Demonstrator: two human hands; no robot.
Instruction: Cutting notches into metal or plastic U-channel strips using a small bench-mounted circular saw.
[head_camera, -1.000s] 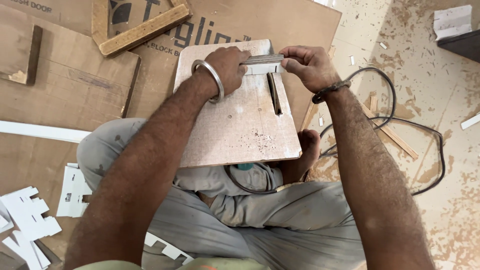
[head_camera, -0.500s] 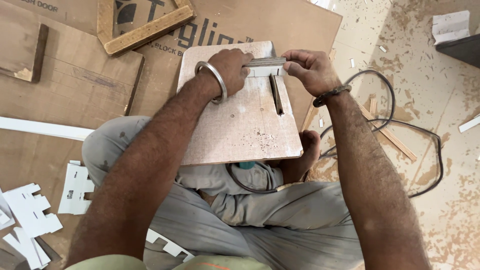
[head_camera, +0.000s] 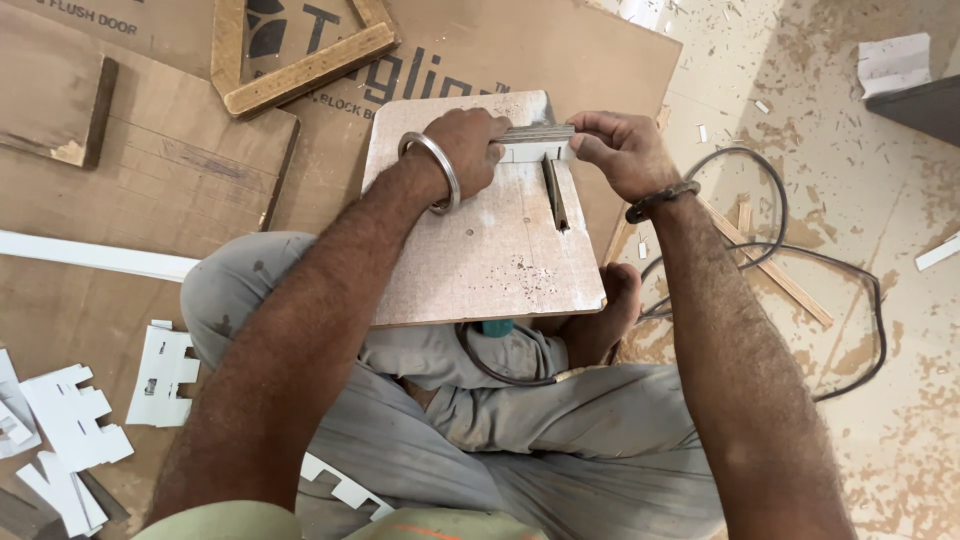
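Small white strip (head_camera: 535, 150) lies L-R across far end of the board (head_camera: 480, 250), crossing the saw slot (head_camera: 553, 195); left hand (head_camera: 465, 150) & right hand (head_camera: 620, 150) pinch one end each, both equally near

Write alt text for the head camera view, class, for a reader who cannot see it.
Both hands, left hand and right hand, grip a small stack of thin white-faced strips at the far end of a slotted board resting on the seated person's lap. A black cable loops over the sawdust-strewn floor.
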